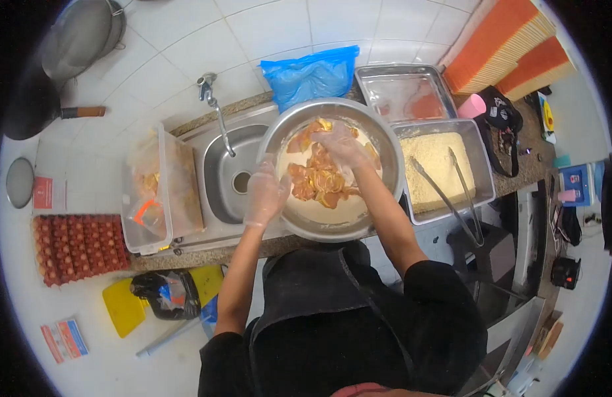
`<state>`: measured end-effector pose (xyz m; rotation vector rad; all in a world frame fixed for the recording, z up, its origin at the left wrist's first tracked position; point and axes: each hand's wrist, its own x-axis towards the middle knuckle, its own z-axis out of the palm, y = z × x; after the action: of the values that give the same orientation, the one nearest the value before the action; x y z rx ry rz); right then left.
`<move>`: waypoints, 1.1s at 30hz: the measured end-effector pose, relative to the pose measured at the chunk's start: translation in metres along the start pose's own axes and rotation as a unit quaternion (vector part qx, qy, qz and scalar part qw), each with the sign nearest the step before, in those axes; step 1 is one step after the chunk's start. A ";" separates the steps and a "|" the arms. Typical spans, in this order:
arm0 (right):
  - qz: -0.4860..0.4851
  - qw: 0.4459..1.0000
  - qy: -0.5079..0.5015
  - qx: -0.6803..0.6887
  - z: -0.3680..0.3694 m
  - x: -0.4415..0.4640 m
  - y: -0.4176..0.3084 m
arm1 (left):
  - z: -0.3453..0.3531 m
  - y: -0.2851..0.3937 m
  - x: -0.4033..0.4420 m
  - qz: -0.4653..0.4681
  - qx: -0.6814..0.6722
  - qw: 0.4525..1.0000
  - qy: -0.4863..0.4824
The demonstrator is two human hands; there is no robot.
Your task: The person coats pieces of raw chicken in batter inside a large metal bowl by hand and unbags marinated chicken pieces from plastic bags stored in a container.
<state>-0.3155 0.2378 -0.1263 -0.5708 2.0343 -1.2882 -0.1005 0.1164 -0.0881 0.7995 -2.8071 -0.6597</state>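
A large metal bowl (295,227) holds raw chicken pieces (317,177) heaped on a pale, flour-like layer (329,214). My left hand (266,192), in a clear plastic glove, is at the bowl's left rim with its fingers curled over the edge. My right hand (342,147), gloved the same way, reaches inside the bowl from the right. Its fingers are bent around chicken at the upper part of the heap, and the fingertips are partly hidden among the pieces.
Right of the bowl, a tub of yellowish crumbs (438,159) has metal tongs (451,198) across it. A metal tray (406,92) and blue bag (310,74) stand behind. Left are a sink (217,173), tap (217,109), clear plastic bin (147,238) and egg trays (78,248).
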 end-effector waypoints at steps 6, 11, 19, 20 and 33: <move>0.078 0.950 -0.095 0.287 -0.009 -0.045 -0.004 | 0.015 -0.003 -0.012 -0.058 -0.337 0.938 0.053; 0.095 0.917 -0.130 0.366 -0.018 -0.075 0.002 | 0.020 0.036 0.007 -0.006 -0.351 0.936 -0.035; 0.013 0.934 -0.134 0.331 -0.015 -0.080 0.028 | 0.035 0.062 0.011 -0.129 -0.540 0.818 -0.152; 0.020 0.938 -0.124 0.322 -0.014 -0.076 0.031 | 0.032 0.061 0.011 -0.139 -0.521 0.828 -0.150; -0.018 0.921 -0.107 0.374 -0.017 -0.102 0.044 | 0.022 0.035 0.018 -0.121 -0.629 0.745 -0.188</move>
<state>-0.2577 0.3342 -0.1306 -0.3566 1.2151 -1.7891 -0.1378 0.1422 -0.0918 0.6932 -1.6741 -2.5146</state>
